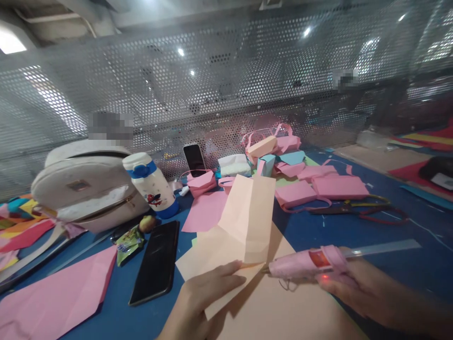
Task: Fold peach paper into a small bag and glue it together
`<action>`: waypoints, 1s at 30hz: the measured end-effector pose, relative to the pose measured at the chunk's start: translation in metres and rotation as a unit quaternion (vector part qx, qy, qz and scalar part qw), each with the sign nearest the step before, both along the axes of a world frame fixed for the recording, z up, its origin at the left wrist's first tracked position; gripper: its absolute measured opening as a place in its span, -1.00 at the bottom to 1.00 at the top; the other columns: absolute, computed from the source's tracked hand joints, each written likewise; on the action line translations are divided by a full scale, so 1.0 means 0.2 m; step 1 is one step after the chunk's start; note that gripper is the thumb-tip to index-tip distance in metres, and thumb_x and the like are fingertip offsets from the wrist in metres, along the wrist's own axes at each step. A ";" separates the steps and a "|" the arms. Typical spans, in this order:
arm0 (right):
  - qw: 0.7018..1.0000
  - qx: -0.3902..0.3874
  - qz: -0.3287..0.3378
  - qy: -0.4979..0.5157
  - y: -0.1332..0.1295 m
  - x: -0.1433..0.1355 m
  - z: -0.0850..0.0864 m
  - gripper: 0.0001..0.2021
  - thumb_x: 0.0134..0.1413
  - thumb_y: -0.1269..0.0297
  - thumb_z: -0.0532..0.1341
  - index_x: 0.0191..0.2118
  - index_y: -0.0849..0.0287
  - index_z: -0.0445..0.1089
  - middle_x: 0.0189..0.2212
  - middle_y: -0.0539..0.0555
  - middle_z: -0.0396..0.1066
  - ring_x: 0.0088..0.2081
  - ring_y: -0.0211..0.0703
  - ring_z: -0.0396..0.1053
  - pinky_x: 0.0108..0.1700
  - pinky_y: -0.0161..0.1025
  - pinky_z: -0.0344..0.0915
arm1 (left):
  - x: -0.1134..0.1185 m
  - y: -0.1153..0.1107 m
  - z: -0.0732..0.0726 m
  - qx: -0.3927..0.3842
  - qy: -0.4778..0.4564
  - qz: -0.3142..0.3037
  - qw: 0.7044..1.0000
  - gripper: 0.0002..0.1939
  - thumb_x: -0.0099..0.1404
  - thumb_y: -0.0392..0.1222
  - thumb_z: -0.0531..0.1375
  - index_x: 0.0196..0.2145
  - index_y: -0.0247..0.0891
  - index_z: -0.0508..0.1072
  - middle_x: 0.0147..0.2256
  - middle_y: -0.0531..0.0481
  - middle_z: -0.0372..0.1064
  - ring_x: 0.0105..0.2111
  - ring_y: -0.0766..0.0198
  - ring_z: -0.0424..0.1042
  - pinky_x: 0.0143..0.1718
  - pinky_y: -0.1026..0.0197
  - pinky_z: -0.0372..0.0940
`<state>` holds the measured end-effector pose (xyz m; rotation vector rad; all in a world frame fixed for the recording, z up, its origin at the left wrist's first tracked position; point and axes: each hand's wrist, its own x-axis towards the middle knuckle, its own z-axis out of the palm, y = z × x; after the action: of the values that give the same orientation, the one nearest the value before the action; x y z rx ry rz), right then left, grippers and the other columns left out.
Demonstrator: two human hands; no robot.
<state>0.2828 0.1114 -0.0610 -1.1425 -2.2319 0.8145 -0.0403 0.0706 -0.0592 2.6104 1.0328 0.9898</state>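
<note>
My right hand [357, 283] is wrapped round a pink hot glue gun [297, 267], its red light lit and a clear glue stick [385, 247] poking out of the back. The nozzle points left, at the lower edge of a folded peach paper piece [260, 217]. My left hand [208, 288] grips a flap at that same edge between thumb and fingers. Whether the nozzle touches the paper I cannot tell. Under both hands lie flat peach paper sheets [283, 311].
Beyond the paper lie several pink paper bags [339, 187] and scissors [354, 209]. On the left are a black phone [155, 262], a snack packet [130, 244], a white bottle [150, 184], a backpack [88, 189] and pink paper [63, 297]. A perforated metal panel [212, 85] stands behind.
</note>
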 end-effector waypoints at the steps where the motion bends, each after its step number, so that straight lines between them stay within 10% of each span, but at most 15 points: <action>1: 1.000 -0.015 0.016 0.007 0.00 -0.01 0.01 -0.68 0.21 0.05 0.12 -0.41 0.04 0.52 -0.68 0.03 0.41 -0.34 0.02 0.51 -0.16 -0.18 0.47 | 0.00 0.00 0.00 0.002 0.002 -0.004 1.000 -0.70 0.47 -0.13 0.06 0.02 -0.22 0.51 0.00 -0.23 0.52 0.00 0.18 0.52 -0.01 0.31 0.40; 8: 0.998 -0.052 0.034 0.031 -0.02 -0.06 0.02 -0.61 0.21 0.02 0.10 -0.06 0.13 0.53 -0.19 0.14 0.57 -0.12 0.05 0.50 0.05 -0.04 0.42 | -0.02 -0.01 -0.10 -0.006 -0.007 -0.012 1.000 -0.68 0.44 -0.18 0.11 0.09 -0.20 0.45 0.08 -0.23 0.46 0.06 0.15 0.49 0.02 0.25 0.41; 30: 1.000 -0.004 0.027 -0.009 -0.02 -0.06 0.04 -0.68 0.20 0.08 0.10 -0.20 0.09 0.56 -0.33 0.10 0.58 -0.28 -0.02 0.54 -0.19 -0.18 0.52 | -0.05 -0.01 -0.16 -0.013 -0.008 -0.020 1.000 -0.62 0.46 -0.20 0.02 0.18 -0.17 0.36 0.15 -0.21 0.39 0.12 0.14 0.43 0.05 0.21 0.40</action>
<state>0.2706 0.1067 -0.0522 -1.1020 -2.2841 0.8378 -0.0499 0.0677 -0.0917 2.5884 0.9786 0.9797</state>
